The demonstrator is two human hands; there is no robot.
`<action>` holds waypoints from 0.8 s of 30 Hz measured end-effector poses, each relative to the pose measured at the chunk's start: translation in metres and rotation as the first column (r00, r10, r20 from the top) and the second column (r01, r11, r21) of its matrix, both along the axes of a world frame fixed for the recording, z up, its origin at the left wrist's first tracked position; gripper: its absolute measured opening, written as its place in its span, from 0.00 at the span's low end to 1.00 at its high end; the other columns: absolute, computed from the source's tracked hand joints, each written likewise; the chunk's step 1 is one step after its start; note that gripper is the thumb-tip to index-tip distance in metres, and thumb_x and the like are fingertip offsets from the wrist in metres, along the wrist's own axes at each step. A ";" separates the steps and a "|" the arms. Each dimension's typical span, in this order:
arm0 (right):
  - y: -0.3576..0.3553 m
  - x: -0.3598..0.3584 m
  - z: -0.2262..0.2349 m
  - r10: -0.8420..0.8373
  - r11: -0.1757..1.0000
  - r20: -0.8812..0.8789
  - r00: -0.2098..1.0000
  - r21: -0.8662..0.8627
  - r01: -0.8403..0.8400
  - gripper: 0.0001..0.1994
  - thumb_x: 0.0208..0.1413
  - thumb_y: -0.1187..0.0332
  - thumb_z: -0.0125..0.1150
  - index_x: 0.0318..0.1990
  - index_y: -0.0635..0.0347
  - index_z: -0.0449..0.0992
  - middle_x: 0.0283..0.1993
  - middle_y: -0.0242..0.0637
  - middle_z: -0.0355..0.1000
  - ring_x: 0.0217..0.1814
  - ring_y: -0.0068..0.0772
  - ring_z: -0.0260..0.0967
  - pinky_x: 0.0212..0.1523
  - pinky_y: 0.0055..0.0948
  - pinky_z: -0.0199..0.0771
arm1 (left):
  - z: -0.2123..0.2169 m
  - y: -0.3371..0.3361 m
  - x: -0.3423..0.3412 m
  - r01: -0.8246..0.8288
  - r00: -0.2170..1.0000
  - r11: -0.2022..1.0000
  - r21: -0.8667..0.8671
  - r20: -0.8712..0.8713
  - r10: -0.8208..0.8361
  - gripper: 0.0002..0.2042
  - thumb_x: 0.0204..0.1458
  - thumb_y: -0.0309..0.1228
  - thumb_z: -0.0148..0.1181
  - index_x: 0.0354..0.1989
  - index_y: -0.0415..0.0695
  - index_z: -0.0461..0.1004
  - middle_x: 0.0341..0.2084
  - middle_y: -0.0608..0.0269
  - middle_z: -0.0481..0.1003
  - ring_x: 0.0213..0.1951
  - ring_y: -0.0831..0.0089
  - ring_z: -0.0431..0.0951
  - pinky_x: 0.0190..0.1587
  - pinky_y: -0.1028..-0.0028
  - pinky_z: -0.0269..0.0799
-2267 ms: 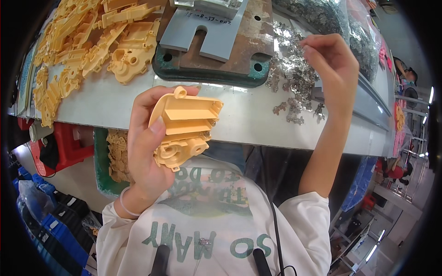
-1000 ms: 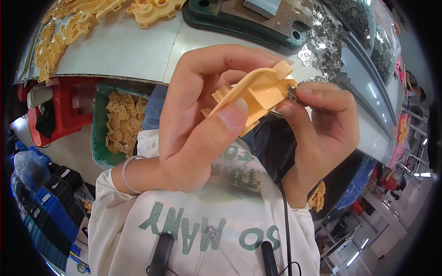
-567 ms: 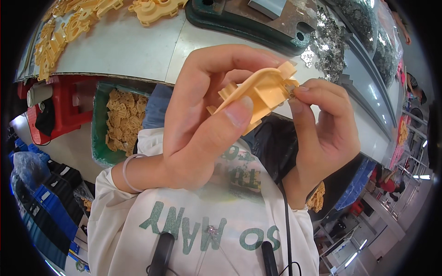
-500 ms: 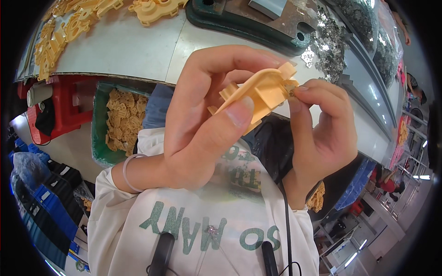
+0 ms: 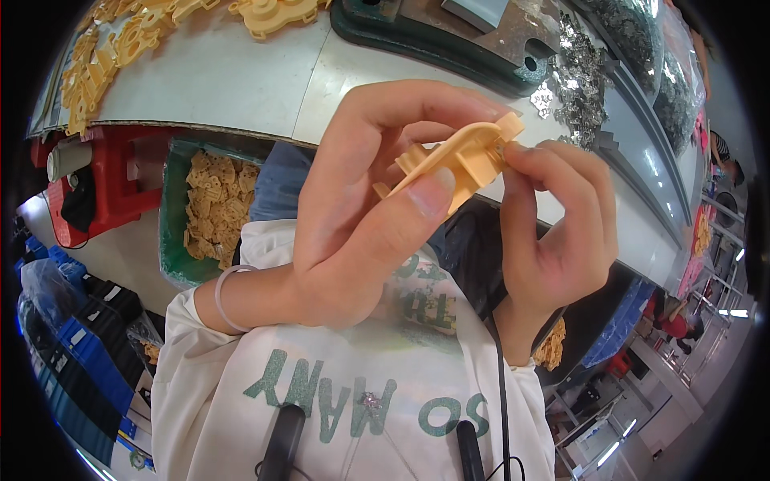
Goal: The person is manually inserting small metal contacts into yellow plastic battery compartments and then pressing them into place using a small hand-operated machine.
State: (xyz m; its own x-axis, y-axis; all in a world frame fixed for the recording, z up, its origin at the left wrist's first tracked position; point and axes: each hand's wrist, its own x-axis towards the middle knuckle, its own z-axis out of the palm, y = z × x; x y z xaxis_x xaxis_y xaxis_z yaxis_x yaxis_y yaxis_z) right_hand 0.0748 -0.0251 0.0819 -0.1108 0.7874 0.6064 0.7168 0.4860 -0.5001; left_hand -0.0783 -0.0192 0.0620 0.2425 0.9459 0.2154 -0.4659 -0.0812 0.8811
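My left hand (image 5: 361, 208) is closed around a yellow moulded plastic part (image 5: 465, 164), thumb on its near face and fingers behind it. The part is held tilted in front of my chest, its ribbed inner side partly showing. At the part's right end, my right hand (image 5: 561, 208) is closed in a pinch of thumb and forefinger. A small metal piece shows at those fingertips, pressed against the part; it is mostly hidden, so its exact kind cannot be made out.
Yellow plastic parts (image 5: 132, 40) lie on the white table (image 5: 233, 80). A green metal base (image 5: 433, 50) stands at the back, beside small shiny metal pieces (image 5: 579, 72). Left below the table are a green bin (image 5: 178, 248) of yellow parts and a red stool (image 5: 116, 180).
Both hands stay at the part, with the left hand and the part shifted slightly right. My right fingertips have closed in on the part's end, covering more of the small metal piece.
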 end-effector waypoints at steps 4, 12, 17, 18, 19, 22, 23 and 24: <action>0.001 -0.001 -0.002 -0.023 0.999 -0.004 1.000 -0.023 0.023 0.13 0.35 0.87 0.63 0.32 0.64 0.75 0.30 0.39 0.70 0.29 0.34 0.66 0.28 0.24 0.66 | -0.002 -0.001 0.001 -0.010 1.000 1.000 0.007 -0.021 0.010 0.20 0.57 0.36 0.43 0.53 0.36 0.54 0.50 0.41 0.64 0.51 0.62 0.69 0.54 0.67 0.65; -0.005 -0.004 -0.001 -0.077 0.997 -0.004 0.997 -0.022 0.077 0.13 0.36 0.87 0.62 0.33 0.65 0.74 0.31 0.40 0.71 0.32 0.35 0.68 0.33 0.26 0.68 | -0.006 0.002 -0.001 -0.012 1.000 0.995 0.099 -0.024 0.014 0.20 0.57 0.37 0.43 0.53 0.36 0.54 0.51 0.39 0.64 0.52 0.61 0.68 0.54 0.67 0.64; -0.002 -0.001 0.000 -0.052 0.997 -0.020 0.998 -0.050 0.051 0.12 0.37 0.87 0.62 0.32 0.66 0.74 0.30 0.40 0.71 0.31 0.34 0.68 0.32 0.25 0.68 | -0.005 0.002 0.001 -0.009 1.000 0.997 0.078 -0.020 0.011 0.20 0.57 0.37 0.44 0.53 0.36 0.54 0.50 0.40 0.64 0.52 0.61 0.68 0.54 0.67 0.64; -0.001 -0.001 0.000 -0.047 0.998 -0.025 0.999 -0.049 0.046 0.11 0.37 0.87 0.62 0.32 0.66 0.74 0.30 0.40 0.71 0.31 0.34 0.69 0.32 0.24 0.68 | -0.007 0.002 0.001 -0.005 1.000 0.996 0.087 -0.015 0.007 0.20 0.57 0.37 0.44 0.53 0.36 0.54 0.50 0.40 0.64 0.52 0.62 0.68 0.54 0.67 0.64; 0.000 -0.001 0.000 -0.041 0.998 -0.030 0.999 -0.047 0.040 0.11 0.38 0.87 0.62 0.32 0.66 0.74 0.30 0.40 0.71 0.30 0.34 0.69 0.31 0.24 0.68 | -0.007 0.002 0.001 -0.004 1.000 0.996 0.091 -0.013 0.005 0.20 0.57 0.37 0.44 0.53 0.36 0.54 0.50 0.40 0.64 0.51 0.62 0.68 0.54 0.67 0.64; 0.003 0.000 0.000 -0.011 1.000 -0.051 0.999 -0.028 0.010 0.10 0.38 0.87 0.62 0.31 0.67 0.75 0.30 0.40 0.71 0.29 0.33 0.69 0.30 0.23 0.68 | -0.007 0.002 0.001 0.000 1.000 0.997 0.083 -0.003 0.000 0.20 0.57 0.37 0.44 0.53 0.36 0.54 0.50 0.40 0.65 0.51 0.62 0.68 0.54 0.67 0.64; 0.004 0.001 -0.001 -0.006 0.999 -0.067 0.998 -0.036 0.004 0.10 0.38 0.87 0.62 0.30 0.67 0.75 0.29 0.40 0.71 0.29 0.32 0.69 0.30 0.23 0.69 | -0.007 0.002 0.001 0.001 1.000 0.997 0.078 -0.001 -0.001 0.20 0.57 0.36 0.44 0.53 0.36 0.54 0.50 0.40 0.65 0.51 0.62 0.68 0.54 0.67 0.64; 0.004 0.002 0.000 -0.002 0.999 -0.075 0.997 -0.041 -0.001 0.10 0.38 0.87 0.62 0.30 0.67 0.75 0.29 0.40 0.71 0.29 0.32 0.69 0.30 0.22 0.69 | -0.007 0.002 0.001 0.004 1.000 0.997 0.076 0.000 -0.004 0.20 0.57 0.36 0.44 0.53 0.37 0.54 0.50 0.40 0.65 0.51 0.62 0.68 0.54 0.67 0.64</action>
State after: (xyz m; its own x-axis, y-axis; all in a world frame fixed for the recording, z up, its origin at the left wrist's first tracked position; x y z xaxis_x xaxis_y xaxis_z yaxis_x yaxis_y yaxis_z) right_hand 0.0763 -0.0212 0.0818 -0.0653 0.8117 0.5805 0.6768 0.4635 -0.5719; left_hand -0.0776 -0.0174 0.0552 0.2458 0.9259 0.2869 -0.4668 -0.1464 0.8722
